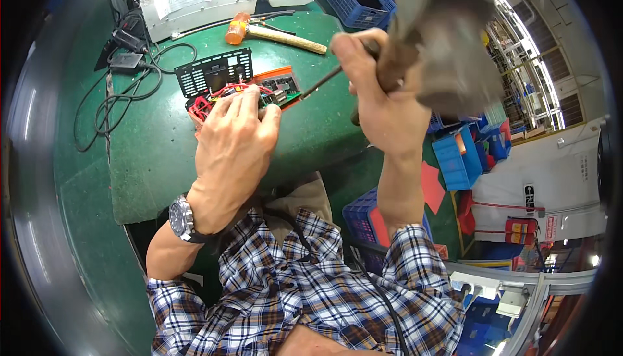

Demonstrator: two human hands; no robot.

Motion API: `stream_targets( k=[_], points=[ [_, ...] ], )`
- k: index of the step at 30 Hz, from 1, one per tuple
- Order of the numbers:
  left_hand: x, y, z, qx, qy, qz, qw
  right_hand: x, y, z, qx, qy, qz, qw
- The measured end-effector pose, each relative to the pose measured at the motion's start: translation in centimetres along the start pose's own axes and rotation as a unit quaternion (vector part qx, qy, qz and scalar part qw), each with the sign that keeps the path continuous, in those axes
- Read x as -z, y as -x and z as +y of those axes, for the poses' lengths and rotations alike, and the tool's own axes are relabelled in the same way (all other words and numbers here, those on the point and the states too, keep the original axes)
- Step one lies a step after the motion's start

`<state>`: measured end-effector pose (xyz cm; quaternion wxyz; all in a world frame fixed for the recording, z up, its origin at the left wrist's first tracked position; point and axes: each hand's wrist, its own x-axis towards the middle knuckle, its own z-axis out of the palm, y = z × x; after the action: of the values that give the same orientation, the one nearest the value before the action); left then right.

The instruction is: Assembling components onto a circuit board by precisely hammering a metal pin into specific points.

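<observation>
My left hand [235, 129] has its fingers curled over an opened electronic device [285, 83] with an orange case, a green circuit board and red wires, and steadies it on the table. A black slotted panel [206, 70] stands tilted up at its far left side. In my right hand [389, 109] is a bulky grey power tool [448, 38], blurred and close to the camera. Its thin dark shaft [322, 82] slants down to the device's right edge. Whether the tip touches the board is too small to tell.
A mallet [279, 36] with an orange head lies beyond the device on the green tabletop [152, 174]. Black cables with an adapter [126, 63] are looped on the left. A metal panel [195, 5] stands at the back. Blue crates [354, 2] and bins [457, 158] are on the right.
</observation>
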<state>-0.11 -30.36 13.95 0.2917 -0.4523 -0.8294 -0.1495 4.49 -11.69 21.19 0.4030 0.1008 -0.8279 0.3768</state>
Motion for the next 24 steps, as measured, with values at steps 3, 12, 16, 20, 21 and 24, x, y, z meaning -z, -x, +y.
stream_targets(
  k=[3,12,16,20,21,24],
  points=[
    [0.4,-0.4,-0.2,0.038,0.028,-0.020,0.999,-0.3,-0.9,-1.0,-0.077,-0.008,-0.009,0.997],
    [2.9,-0.3,-2.3,0.054,0.088,-0.066,0.992,6.1,3.1,-4.9,-0.045,-0.176,0.274,0.944],
    [4.4,0.3,-1.8,0.042,0.106,-0.051,0.992,4.2,6.1,-4.0,-0.145,-0.148,0.179,0.962],
    [4.3,-0.2,-1.0,0.047,0.117,-0.063,0.990,3.9,8.1,-2.0,-0.088,-0.139,0.159,0.973],
    [4.3,-0.3,-1.2,0.055,0.116,-0.060,0.990,3.9,8.3,-1.9,-0.072,-0.120,0.169,0.976],
    [4.1,-0.7,-1.3,0.058,0.114,-0.060,0.990,4.1,8.7,-1.9,-0.064,-0.091,0.179,0.978]
  ],
)
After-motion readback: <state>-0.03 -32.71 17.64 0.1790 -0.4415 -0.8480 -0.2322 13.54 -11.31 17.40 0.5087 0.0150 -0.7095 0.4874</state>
